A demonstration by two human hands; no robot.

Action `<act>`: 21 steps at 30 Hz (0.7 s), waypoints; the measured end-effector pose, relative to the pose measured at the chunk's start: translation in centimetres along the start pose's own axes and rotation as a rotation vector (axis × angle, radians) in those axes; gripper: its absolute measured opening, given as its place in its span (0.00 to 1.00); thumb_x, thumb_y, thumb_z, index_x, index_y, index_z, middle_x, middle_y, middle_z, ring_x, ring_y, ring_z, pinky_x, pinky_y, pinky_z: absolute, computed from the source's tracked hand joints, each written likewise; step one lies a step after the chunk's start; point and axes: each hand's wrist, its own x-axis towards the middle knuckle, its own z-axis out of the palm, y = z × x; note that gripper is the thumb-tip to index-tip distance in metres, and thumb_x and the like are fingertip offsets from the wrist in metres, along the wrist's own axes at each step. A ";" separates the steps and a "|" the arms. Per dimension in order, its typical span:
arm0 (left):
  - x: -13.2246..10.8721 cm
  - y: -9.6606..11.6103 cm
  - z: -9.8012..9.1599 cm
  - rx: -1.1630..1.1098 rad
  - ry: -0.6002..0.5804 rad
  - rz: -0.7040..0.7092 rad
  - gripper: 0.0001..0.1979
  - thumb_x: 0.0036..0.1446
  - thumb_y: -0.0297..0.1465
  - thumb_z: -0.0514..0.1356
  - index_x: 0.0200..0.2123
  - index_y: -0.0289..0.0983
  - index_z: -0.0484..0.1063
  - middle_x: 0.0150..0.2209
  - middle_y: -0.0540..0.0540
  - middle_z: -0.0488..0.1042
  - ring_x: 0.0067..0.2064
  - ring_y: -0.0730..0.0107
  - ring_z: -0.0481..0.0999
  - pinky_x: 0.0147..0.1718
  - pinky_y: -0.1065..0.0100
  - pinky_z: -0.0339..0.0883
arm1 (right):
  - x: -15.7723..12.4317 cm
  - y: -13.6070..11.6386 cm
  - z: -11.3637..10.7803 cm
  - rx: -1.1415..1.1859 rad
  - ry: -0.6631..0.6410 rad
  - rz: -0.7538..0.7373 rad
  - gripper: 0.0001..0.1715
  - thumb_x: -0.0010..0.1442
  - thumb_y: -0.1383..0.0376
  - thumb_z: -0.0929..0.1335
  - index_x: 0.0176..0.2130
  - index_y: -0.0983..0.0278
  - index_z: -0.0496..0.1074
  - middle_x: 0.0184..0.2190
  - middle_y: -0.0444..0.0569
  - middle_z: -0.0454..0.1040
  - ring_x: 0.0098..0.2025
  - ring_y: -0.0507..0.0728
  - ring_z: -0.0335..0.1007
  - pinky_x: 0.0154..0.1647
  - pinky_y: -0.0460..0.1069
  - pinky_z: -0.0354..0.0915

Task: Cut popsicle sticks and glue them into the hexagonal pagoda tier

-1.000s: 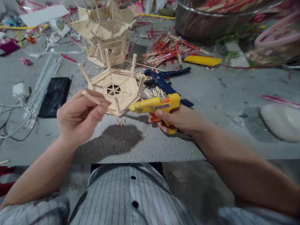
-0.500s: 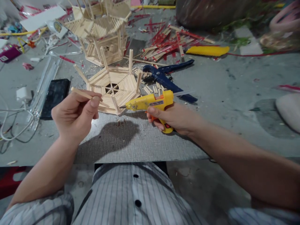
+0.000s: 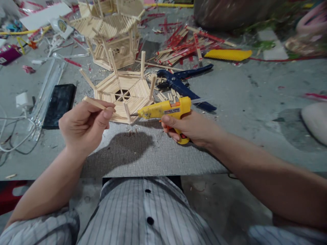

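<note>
at frame's (image 3: 139,92) near corner: right hand (image 3: 180,126) grips gun (image 3: 163,110), nozzle (image 3: 134,115) by post (image 3: 127,113); left hand (image 3: 85,124) pinches stick (image 3: 94,103). best: steady nozzle, light squeeze.

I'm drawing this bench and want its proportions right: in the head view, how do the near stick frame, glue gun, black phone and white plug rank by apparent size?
Largest: near stick frame
Middle: glue gun and black phone, too alike in area to rank
Smallest: white plug
</note>
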 end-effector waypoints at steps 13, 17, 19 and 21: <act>0.0 0.1 0.0 -0.009 0.024 -0.021 0.07 0.52 0.24 0.62 0.35 0.37 0.78 0.28 0.49 0.77 0.17 0.84 0.68 0.13 0.79 0.57 | -0.1 0.0 -0.2 0.001 -0.013 -0.007 0.29 0.34 0.44 0.75 0.21 0.64 0.65 0.15 0.39 0.64 0.11 0.43 0.54 0.09 0.41 0.51; -0.1 -0.1 0.0 -0.023 0.033 -0.034 0.06 0.52 0.24 0.62 0.34 0.38 0.78 0.30 0.49 0.78 0.17 0.84 0.67 0.12 0.79 0.57 | -0.2 -0.1 -0.1 -0.010 -0.006 0.003 0.29 0.34 0.44 0.75 0.21 0.64 0.65 0.15 0.39 0.63 0.12 0.43 0.53 0.09 0.40 0.50; -0.1 -0.2 0.0 -0.038 0.042 -0.047 0.06 0.51 0.25 0.63 0.34 0.38 0.78 0.30 0.49 0.78 0.17 0.84 0.67 0.12 0.79 0.57 | -0.2 -0.2 0.0 -0.010 -0.012 -0.003 0.29 0.36 0.45 0.75 0.21 0.64 0.64 0.15 0.38 0.62 0.12 0.43 0.53 0.09 0.40 0.50; -0.1 -0.2 0.0 -0.041 0.050 -0.060 0.07 0.51 0.25 0.64 0.35 0.38 0.77 0.29 0.49 0.78 0.17 0.84 0.67 0.12 0.79 0.58 | -0.3 -0.2 0.0 -0.009 -0.018 -0.014 0.29 0.36 0.45 0.74 0.21 0.64 0.64 0.15 0.38 0.62 0.12 0.43 0.53 0.09 0.40 0.50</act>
